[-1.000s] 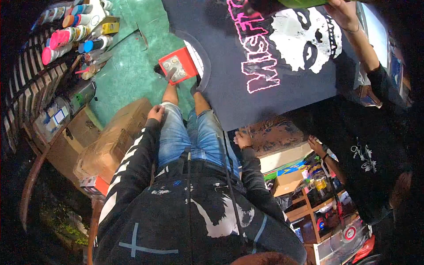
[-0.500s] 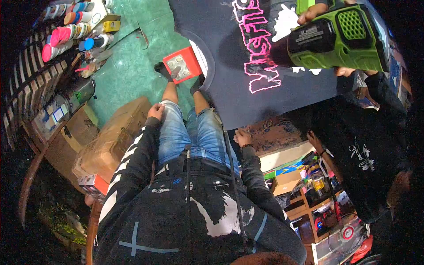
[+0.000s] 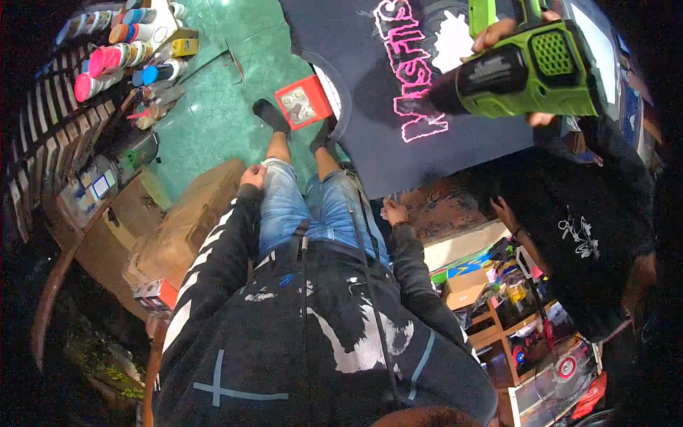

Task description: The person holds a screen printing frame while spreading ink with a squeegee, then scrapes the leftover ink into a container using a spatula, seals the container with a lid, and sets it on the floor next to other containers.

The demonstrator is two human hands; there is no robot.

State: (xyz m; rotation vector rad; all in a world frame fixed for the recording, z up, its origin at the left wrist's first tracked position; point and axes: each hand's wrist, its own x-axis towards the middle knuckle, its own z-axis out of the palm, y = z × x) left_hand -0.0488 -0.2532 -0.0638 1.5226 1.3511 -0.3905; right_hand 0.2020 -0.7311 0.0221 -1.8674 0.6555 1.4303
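My left hand [image 3: 253, 176] rests by the hem of my denim shorts [image 3: 281, 206], close to a cardboard box [image 3: 188, 220]. Its fingers are loosely bent, with nothing visible in them. Beside my other thigh, my right hand [image 3: 394, 211] hangs with slack, partly curled fingers and looks bare of any object. Just beyond it lies the lower edge of a dark shirt [image 3: 363, 164] printed with pink-outlined letters [image 3: 420, 85]. A co-worker's hand [image 3: 494, 34] grips a green and black heat gun [image 3: 526, 75], its dark nozzle pointing at the letters.
A red tray [image 3: 306, 102] sits near my feet on the green floor [image 3: 213, 99]. Several paint jars [image 3: 107, 60] line the left side. To the right stand a co-worker in black [image 3: 583, 220] and a cluttered wooden shelf [image 3: 498, 334].
The co-worker's heat gun has shifted left across the shirt, its nozzle closer over the letters. My view has tilted slightly. My hands stay nearly in place beside my legs.
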